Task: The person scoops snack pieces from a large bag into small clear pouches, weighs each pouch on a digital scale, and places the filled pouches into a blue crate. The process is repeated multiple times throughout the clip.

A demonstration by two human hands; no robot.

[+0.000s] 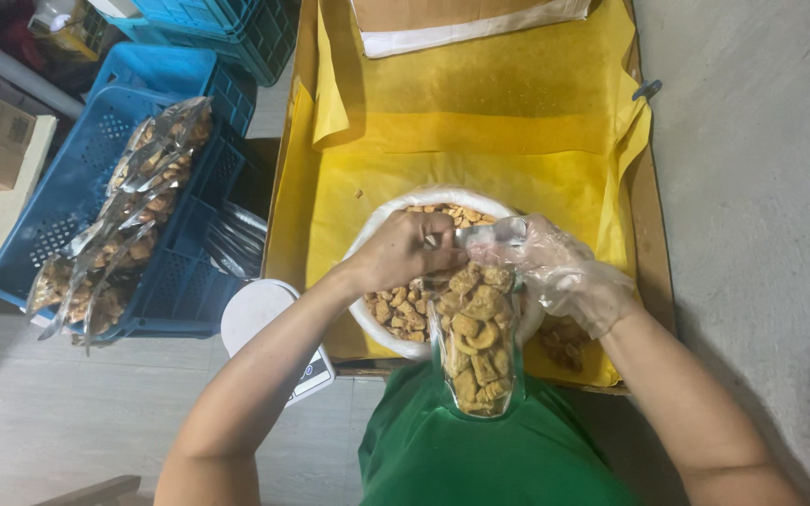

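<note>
Head view: a wide cardboard tray lined with yellow paper (pixel 480 178) holds a round white bowl of fried golden snack pieces (pixel 396 309). Left of it sits a blue plastic crate (pixel 67 187) with filled packs. Over the bowl, 1 clear plastic pouch (pixel 480 337), nearly full, hangs upright. This looks like filling; closing the mouth would need steady pinching. The bare left hand (pixel 410 248) and gloved right hand (pixel 564 272) clamp its top edge.

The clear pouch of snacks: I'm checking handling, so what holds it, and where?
Both hands hold the clear pouch at its open top: left hand bare, right hand gloved.
</note>
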